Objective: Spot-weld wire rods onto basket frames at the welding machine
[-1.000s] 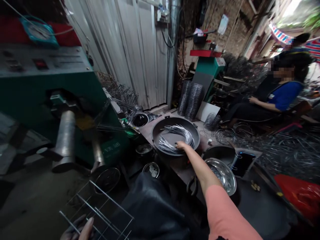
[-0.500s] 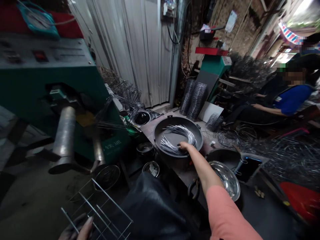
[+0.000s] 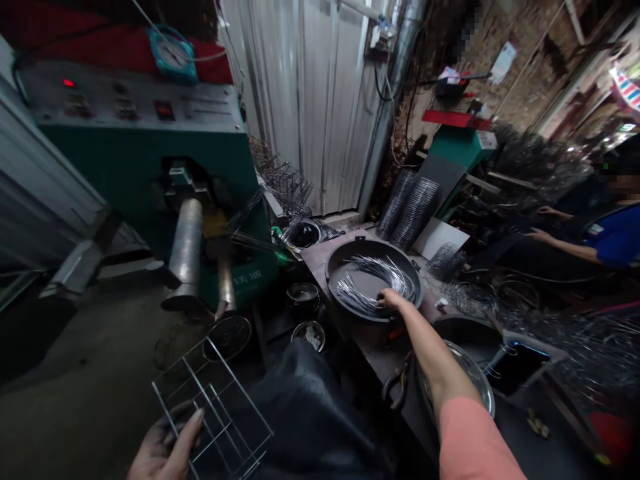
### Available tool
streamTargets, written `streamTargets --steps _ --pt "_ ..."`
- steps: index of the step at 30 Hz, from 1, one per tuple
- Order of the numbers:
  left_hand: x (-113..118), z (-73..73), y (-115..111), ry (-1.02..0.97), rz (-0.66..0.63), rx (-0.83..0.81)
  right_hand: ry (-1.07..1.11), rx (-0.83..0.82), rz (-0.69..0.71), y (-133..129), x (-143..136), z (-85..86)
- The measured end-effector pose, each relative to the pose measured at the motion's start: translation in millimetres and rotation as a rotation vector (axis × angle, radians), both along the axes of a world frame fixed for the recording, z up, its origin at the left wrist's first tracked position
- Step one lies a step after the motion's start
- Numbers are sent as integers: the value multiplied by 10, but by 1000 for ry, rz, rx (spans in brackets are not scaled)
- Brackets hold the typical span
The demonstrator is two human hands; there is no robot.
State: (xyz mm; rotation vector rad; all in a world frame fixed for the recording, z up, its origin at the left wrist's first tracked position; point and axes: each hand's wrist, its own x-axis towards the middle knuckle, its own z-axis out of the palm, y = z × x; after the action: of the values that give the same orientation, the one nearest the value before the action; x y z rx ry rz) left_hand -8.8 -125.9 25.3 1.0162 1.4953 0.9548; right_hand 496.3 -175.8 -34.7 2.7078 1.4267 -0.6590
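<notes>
At the lower left, my left hand (image 3: 170, 443) is closed on a wire rack (image 3: 220, 413) of thin crossed metal rods, thumb on top. My right hand (image 3: 391, 300) reaches into a round dark pan (image 3: 331, 288), its fingers pressed together at the near side of a curved bundle of shiny wires (image 3: 357, 292). Whether a wire is between those fingers is too small to tell. The pan rests on a low table (image 3: 313, 257).
A green machine (image 3: 135, 167) with a metal cylinder stands at the left. Wire coils (image 3: 417, 207) stand behind the pan. Pliers (image 3: 395, 387), a steel bowl (image 3: 483, 383) and a phone (image 3: 517, 367) lie at the right. A seated person in blue (image 3: 617, 233) is far right.
The view has turned left, so the surroundings appear shifted right. My left hand and the wire rack show slightly higher. My right hand stays at the wires in the pan.
</notes>
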Motion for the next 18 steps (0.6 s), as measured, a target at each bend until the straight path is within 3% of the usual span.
streamTargets --steps 3,7,13,18 --pt "68 148 -55 16 2 -5 -12 70 -8 -72 25 101" --pt "86 223 -105 4 11 -34 -50 205 -59 -82 16 224" --pt "25 132 -122 11 -19 6 -94 443 -171 -39 18 458" --pt "-5 25 -135 -8 -17 31 -60 453 -279 11 49 600"
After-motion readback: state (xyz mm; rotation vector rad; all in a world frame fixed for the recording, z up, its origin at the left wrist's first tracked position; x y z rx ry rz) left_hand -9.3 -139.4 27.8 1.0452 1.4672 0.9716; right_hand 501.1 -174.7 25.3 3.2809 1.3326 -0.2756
